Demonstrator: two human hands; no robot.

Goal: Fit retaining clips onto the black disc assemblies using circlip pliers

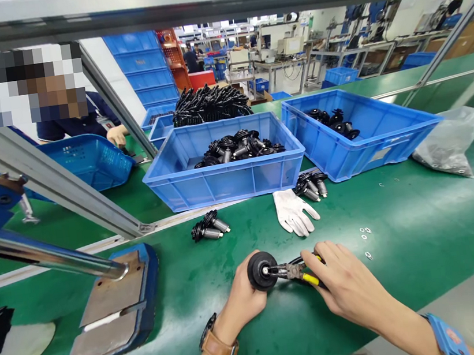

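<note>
My left hand (245, 290) is wrapped round a black part with a round disc-shaped end (260, 279), its face turned up toward me. A small light metal tip sticks out of the disc's centre. In my right hand (341, 274) is a pair of pliers (293, 271) with yellow and black handles. Its jaws meet the part at that central tip; whether they grip a ring there is too small to tell. Two similar black parts with grey shafts (209, 227) lie on the green bench, and more (311, 185) lie behind a white glove (296, 211).
Blue bins (224, 185) (373, 153) with black parts stand along the back. Several small rings (368, 255) lie at right, near a clear plastic bag (446, 144). A press base (110, 310) stands left. Across the bench, a person (77, 126) is beside a blue basket (82, 163).
</note>
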